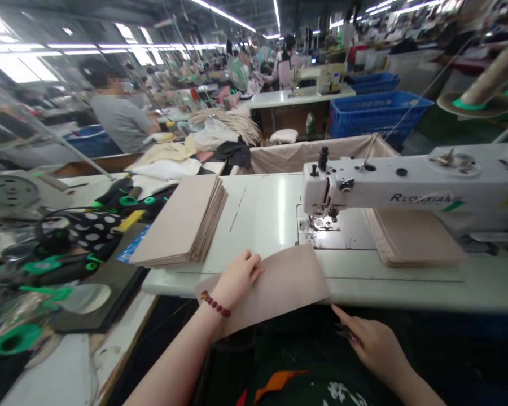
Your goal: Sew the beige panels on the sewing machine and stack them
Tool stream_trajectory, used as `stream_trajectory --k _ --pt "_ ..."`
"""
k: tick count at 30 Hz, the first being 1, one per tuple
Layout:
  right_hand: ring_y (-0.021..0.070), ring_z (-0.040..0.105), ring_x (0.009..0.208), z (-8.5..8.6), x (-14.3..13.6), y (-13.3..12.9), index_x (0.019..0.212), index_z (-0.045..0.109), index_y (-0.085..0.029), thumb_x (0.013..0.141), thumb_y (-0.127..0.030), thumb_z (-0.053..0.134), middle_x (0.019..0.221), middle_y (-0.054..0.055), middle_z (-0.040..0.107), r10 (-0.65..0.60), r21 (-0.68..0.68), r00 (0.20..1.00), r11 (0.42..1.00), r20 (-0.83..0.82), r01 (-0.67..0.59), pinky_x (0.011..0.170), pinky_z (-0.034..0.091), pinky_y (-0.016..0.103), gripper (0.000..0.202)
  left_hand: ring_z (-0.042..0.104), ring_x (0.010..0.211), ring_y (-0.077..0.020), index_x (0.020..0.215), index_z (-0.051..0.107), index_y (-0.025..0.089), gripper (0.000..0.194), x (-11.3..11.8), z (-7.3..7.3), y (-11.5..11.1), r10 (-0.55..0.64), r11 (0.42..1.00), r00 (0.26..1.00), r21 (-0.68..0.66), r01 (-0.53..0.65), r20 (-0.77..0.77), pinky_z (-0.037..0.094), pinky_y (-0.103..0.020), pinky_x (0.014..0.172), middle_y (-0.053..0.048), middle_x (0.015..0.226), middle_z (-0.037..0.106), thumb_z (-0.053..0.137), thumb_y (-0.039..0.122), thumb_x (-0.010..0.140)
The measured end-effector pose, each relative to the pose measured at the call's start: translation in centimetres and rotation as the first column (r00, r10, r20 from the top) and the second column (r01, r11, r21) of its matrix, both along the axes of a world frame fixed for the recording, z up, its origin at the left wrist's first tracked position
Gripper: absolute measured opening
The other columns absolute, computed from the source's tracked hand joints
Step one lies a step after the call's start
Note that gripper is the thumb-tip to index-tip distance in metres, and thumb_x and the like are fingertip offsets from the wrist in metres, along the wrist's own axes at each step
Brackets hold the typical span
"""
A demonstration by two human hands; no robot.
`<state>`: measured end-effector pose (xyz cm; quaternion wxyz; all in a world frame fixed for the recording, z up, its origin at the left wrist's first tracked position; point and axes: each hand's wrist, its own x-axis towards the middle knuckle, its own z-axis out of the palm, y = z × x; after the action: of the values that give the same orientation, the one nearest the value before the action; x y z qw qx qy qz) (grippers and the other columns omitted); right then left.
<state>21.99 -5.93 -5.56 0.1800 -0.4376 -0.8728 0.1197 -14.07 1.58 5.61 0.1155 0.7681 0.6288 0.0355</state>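
A single beige sheet (285,282), of leather-like or cloth-like material, lies bowed across the front edge of the sewing table. My left hand (239,276), a beaded bracelet at its wrist, has its fingers curled on the sheet's upper side and holds it. Just off the sheet's lower right corner is my right hand (366,338), index finger stretched toward that corner. Small thread snips (346,332) are held in its palm, partly hidden by the fingers. Behind the sheet stands a white sewing machine (372,183), its needle area (319,224) beyond the sheet's far edge.
A stack of beige sheets (180,220) lies at left on the table, another stack (419,237) under the machine arm. Thread cones and tools (84,265) crowd the left side table. Blue crates (376,113) stand behind. A person in grey (121,118) works at far left.
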Motion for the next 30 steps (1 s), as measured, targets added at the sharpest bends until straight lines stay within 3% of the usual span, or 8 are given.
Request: stream_trajectory --k 4,7,10,13,17,20,25,30 --pt "0.0171 0.071 0.082 0.3 0.7 0.8 0.144 0.047 -0.025 0.087 -0.014 0.047 0.108 0.005 0.074 -0.004 -0.003 0.996 1.000 -0.085 0.003 0.072 0.056 0.026 0.058 0.059 0.067 -0.0194 0.086 0.047 0.024 0.026 -3.2 6.7 -1.5 0.146 0.989 0.977 0.012 -0.150 0.158 0.039 -0.026 0.061 0.002 0.069 0.055 0.040 0.044 0.100" --pt "0.0175 0.072 0.091 0.5 0.8 1.5 0.141 0.050 -0.025 0.089 -0.017 0.049 0.115 0.004 0.072 -0.009 0.014 0.993 1.000 -0.115 0.010 0.077 0.057 0.025 0.053 0.055 0.067 -0.0179 0.084 0.047 0.021 0.034 -9.6 12.5 0.0 0.347 0.883 0.926 0.281 -0.375 0.145 0.039 -0.026 0.062 0.002 0.071 0.055 0.045 0.054 0.096" --pt "0.0174 0.072 0.091 0.8 0.6 2.2 0.137 0.054 -0.025 0.089 -0.018 0.050 0.114 0.003 0.073 -0.010 0.023 0.992 1.000 -0.124 0.013 0.077 0.057 0.024 0.048 0.056 0.067 -0.0176 0.094 0.053 0.017 0.044 -17.1 15.1 4.0 0.534 0.776 0.829 0.291 -0.559 0.169 0.041 -0.025 0.059 0.000 0.078 0.061 0.041 0.059 0.094" --pt "0.0165 0.072 0.091 1.2 0.3 2.8 0.136 0.054 -0.026 0.090 -0.019 0.051 0.113 0.002 0.073 0.000 0.030 0.992 1.000 -0.123 0.004 0.076 0.058 0.023 0.047 0.062 0.075 -0.0207 0.097 0.057 0.015 0.045 -22.2 13.8 8.3 0.643 0.747 0.762 0.161 -0.646 0.076 0.045 -0.027 0.061 -0.005 0.089 0.066 0.041 0.057 0.092" --pt "0.0167 0.072 0.090 1.8 1.1 3.2 0.138 0.053 -0.027 0.091 -0.024 0.053 0.114 0.001 0.073 -0.035 0.049 0.994 0.998 -0.106 0.040 0.074 0.058 0.023 0.047 0.066 0.082 -0.0275 0.089 0.062 0.014 0.039 -24.3 10.5 11.4 0.668 0.741 0.744 0.118 -0.662 -0.022 0.048 -0.031 0.069 -0.010 0.087 0.069 0.052 0.052 0.084" --pt "0.0171 0.073 0.090 2.0 2.5 3.3 0.139 0.052 -0.028 0.092 -0.026 0.053 0.115 0.002 0.073 -0.075 0.054 0.994 0.995 -0.082 0.080 0.073 0.058 0.023 0.047 0.066 0.090 -0.0311 0.094 0.064 0.012 0.043 -25.0 9.3 12.0 0.674 0.738 0.735 0.119 -0.665 -0.072 0.049 -0.034 0.076 -0.014 0.094 0.070 0.051 0.052 0.083" --pt "0.0189 0.073 0.086 3.1 4.4 3.9 0.137 0.054 -0.028 0.094 -0.034 0.050 0.112 0.003 0.074 -0.131 0.120 0.991 0.984 -0.038 0.135 0.067 0.057 0.023 0.044 0.067 0.092 -0.0297 0.102 0.065 0.012 0.049 -25.8 8.8 12.2 0.675 0.737 0.729 0.101 -0.668 -0.112 0.050 -0.033 0.077 -0.014 0.100 0.071 0.050 0.054 0.084" --pt "0.0233 0.072 0.071 5.9 5.5 5.1 0.132 0.057 -0.035 0.093 -0.042 0.046 0.101 0.004 0.074 -0.346 0.238 0.936 0.906 -0.061 0.350 0.055 0.054 0.032 0.041 0.065 0.098 -0.0332 0.103 0.068 0.010 0.052 -24.8 9.1 12.0 0.693 0.720 0.701 0.110 -0.685 -0.169 0.050 -0.036 0.081 -0.019 0.103 0.070 0.053 0.055 0.082"
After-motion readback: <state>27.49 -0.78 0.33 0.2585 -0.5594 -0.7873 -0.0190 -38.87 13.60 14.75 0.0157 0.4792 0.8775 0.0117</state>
